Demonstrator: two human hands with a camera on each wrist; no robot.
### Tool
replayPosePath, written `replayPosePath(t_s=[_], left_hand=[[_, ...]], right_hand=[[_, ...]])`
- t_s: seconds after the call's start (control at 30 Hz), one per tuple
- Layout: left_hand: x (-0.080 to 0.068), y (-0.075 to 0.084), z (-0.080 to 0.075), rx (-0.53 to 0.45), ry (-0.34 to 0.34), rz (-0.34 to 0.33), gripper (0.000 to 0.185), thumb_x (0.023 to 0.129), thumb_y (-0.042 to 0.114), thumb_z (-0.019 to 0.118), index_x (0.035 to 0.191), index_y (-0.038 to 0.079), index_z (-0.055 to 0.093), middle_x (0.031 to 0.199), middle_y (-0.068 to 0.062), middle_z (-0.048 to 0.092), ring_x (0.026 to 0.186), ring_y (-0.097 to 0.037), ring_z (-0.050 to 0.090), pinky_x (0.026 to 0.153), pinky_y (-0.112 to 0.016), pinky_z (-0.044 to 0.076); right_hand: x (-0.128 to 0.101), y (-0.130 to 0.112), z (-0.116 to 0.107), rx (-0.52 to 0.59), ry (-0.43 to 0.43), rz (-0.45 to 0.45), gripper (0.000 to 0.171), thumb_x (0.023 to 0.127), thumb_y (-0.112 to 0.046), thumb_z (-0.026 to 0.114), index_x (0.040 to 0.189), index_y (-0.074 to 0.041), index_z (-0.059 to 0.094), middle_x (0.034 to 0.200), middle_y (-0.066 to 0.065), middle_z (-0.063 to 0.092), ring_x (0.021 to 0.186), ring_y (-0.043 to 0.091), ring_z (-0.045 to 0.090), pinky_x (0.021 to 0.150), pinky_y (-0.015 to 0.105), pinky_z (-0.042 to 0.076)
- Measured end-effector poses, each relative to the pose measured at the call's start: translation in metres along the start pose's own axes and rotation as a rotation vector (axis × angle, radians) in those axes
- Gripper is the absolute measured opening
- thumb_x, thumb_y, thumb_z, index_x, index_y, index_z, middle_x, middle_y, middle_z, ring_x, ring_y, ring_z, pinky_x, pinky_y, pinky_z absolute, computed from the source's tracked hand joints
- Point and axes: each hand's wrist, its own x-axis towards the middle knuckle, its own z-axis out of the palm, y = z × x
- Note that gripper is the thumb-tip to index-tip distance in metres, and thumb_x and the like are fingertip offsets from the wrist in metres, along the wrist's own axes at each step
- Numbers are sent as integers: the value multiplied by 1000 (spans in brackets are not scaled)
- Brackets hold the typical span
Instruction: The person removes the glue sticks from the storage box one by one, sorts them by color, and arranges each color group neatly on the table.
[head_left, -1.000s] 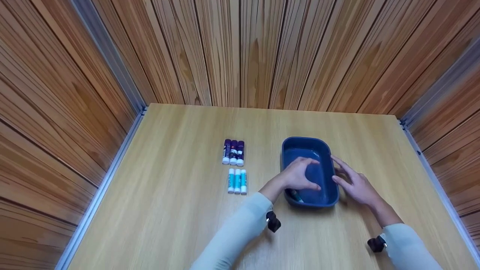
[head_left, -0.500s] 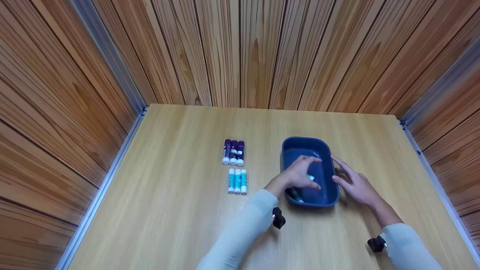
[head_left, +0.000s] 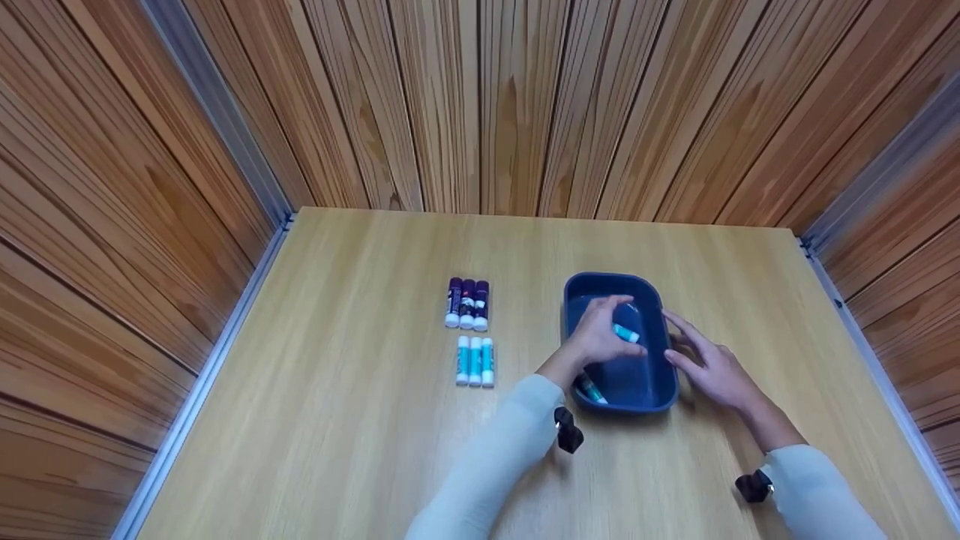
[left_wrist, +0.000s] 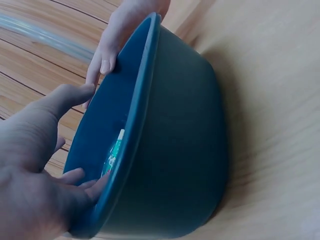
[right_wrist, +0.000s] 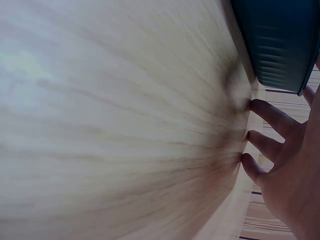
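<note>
My left hand [head_left: 598, 336] reaches over the left rim into a dark blue box [head_left: 637, 386], its thumb and fingers spread apart. In the gap between them lies a teal-and-white glue stick [head_left: 626, 334], partly hidden by the hand. Another glue stick [head_left: 592, 388] lies in the near left corner of the box. The left wrist view shows one teal glue stick [left_wrist: 115, 152] inside, close to the left fingers. My right hand [head_left: 712, 367] rests at the box's right side, its thumb and forefinger at the wall. In the right wrist view, several right fingertips [right_wrist: 252, 105] meet the tabletop.
Left of the box, three purple glue sticks with white ends [head_left: 467, 304] lie side by side. Just nearer lie three teal-and-white glue sticks [head_left: 475, 361] in a matching row. Wood-plank walls [head_left: 510, 105] enclose the table [head_left: 360, 315] at the back and sides.
My left hand has shifted slightly away from me inside the box. A glue stick hidden earlier now shows between its fingers and has moved the same way. The right hand stays put.
</note>
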Motion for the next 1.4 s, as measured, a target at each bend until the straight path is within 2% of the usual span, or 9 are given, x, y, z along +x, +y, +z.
replayPosePath(t_s=[0.27, 0.33, 0.5, 0.53, 0.8, 1.03, 1.23, 1.4], left_hand=[[1, 4, 2, -1, 83, -46, 86, 93, 26, 95, 166, 37, 50, 179, 0, 43, 161, -26, 49, 132, -53, 50], [6, 0, 5, 21, 106, -43, 89, 91, 28, 96, 166, 35, 49, 177, -2, 44, 158, -26, 51, 130, -53, 52], [8, 0, 6, 29, 101, -59, 94, 91, 27, 97, 168, 33, 45, 174, -6, 49, 154, -27, 55, 129, -55, 52], [4, 4, 3, 13, 83, -75, 94, 92, 24, 96, 169, 33, 45, 175, -6, 48, 156, -28, 54, 131, -55, 50], [15, 1, 7, -6, 72, -108, 93, 92, 23, 96, 169, 35, 45, 173, -3, 50, 154, -26, 54, 132, -55, 49], [25, -1, 16, -37, 178, -157, 89, 87, 23, 101, 163, 30, 55, 170, -3, 52, 155, -25, 52, 133, -51, 49], [34, -4, 24, -14, 208, -225, 91, 85, 31, 102, 163, 31, 55, 170, -2, 50, 160, -24, 45, 136, -52, 44], [47, -13, 33, 30, 261, -213, 92, 79, 35, 106, 158, 28, 59, 164, -3, 56, 159, -25, 45, 138, -49, 41]], right_hand=[[0, 0, 0, -1, 6, 6, 73, 119, -42, 56, 182, -33, 20, 175, 31, 46, 159, 60, 48, 124, 83, 36], [0, 1, 0, -1, 10, -3, 72, 119, -40, 56, 182, -33, 21, 174, 31, 48, 158, 60, 49, 124, 84, 36], [0, 1, 0, 4, 10, -16, 72, 119, -36, 57, 181, -32, 23, 170, 32, 52, 156, 59, 52, 123, 83, 38], [0, 0, 0, 5, 9, -17, 72, 119, -36, 58, 181, -32, 23, 170, 32, 52, 156, 59, 52, 123, 82, 38], [0, 0, 0, 11, -4, -20, 72, 119, -35, 57, 182, -31, 21, 172, 31, 50, 157, 59, 51, 123, 81, 39], [1, 1, -1, -1, -6, -7, 71, 120, -39, 55, 182, -34, 20, 173, 31, 49, 158, 60, 49, 124, 84, 36], [0, 2, 0, 0, -5, -4, 71, 120, -39, 55, 182, -35, 20, 173, 32, 49, 159, 60, 48, 124, 84, 36], [1, 1, -1, -8, 2, -8, 71, 119, -37, 57, 181, -33, 22, 170, 32, 52, 157, 60, 50, 124, 87, 34]])
